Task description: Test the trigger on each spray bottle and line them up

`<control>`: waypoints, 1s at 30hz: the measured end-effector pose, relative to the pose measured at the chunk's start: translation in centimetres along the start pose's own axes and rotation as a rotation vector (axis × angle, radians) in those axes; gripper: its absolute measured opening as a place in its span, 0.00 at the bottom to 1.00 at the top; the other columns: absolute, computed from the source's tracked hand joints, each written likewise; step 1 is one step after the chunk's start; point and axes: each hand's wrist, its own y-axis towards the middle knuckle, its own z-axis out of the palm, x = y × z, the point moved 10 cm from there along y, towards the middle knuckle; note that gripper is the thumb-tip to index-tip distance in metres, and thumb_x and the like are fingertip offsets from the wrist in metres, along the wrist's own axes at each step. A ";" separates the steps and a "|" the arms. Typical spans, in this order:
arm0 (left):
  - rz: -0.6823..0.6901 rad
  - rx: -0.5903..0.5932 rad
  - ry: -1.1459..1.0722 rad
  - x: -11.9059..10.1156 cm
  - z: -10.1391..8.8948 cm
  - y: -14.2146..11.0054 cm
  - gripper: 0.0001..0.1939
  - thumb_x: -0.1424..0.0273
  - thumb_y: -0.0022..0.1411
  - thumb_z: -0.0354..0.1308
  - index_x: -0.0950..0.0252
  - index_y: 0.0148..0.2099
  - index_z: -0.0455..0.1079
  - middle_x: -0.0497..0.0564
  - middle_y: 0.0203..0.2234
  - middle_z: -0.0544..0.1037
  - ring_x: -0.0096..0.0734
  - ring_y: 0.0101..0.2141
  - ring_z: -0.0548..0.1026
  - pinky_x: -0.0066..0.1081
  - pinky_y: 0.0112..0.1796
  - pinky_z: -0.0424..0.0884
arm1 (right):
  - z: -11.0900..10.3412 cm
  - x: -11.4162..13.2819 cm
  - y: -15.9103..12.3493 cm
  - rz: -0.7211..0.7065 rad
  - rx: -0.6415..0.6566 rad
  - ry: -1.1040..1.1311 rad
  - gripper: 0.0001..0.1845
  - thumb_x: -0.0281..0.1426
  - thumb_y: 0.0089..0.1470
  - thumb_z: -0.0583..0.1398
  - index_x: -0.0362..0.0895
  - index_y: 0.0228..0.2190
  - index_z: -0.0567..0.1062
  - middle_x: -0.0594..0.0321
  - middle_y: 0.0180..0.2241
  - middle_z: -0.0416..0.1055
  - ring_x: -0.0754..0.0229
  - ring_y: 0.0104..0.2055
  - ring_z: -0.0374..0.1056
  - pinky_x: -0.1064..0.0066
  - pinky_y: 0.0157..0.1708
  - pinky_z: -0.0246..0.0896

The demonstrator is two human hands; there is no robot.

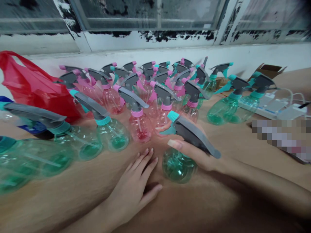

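Right hand point(199, 155) is gripping a green bottle point(178, 166) standing on the table point(243, 155).
Left hand point(136, 187) is lying flat, holding nothing; a nudge is risking toppling the pink bottles point(141, 126) crowded close behind.

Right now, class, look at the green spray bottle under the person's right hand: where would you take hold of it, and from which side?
Grip the green spray bottle at its neck, under the grey trigger head, coming from the right as the right hand does. The bottle stands upright, its belly wide and round, the neck narrow. The left hand lies flat on the table beside it.
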 end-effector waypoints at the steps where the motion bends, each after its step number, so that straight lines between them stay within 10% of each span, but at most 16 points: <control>1: 0.006 -0.004 0.007 0.0 0.0 0.0 0.32 0.55 0.68 0.52 0.68 0.66 0.55 0.62 0.65 0.57 0.50 0.63 0.57 0.50 0.58 0.58 | -0.1 -0.2 0.0 -0.002 -0.011 0.034 0.10 0.39 0.55 0.60 0.47 0.36 0.71 0.64 0.31 0.72 0.59 0.32 0.71 0.67 0.32 0.69; 30: 0.008 -0.007 0.016 -0.1 -0.1 0.0 0.32 0.56 0.68 0.53 0.69 0.67 0.54 0.62 0.65 0.57 0.50 0.63 0.57 0.50 0.57 0.60 | 0.7 -2.2 -0.4 0.090 0.011 0.207 0.13 0.36 0.55 0.62 0.47 0.42 0.71 0.67 0.27 0.71 0.60 0.29 0.70 0.64 0.37 0.70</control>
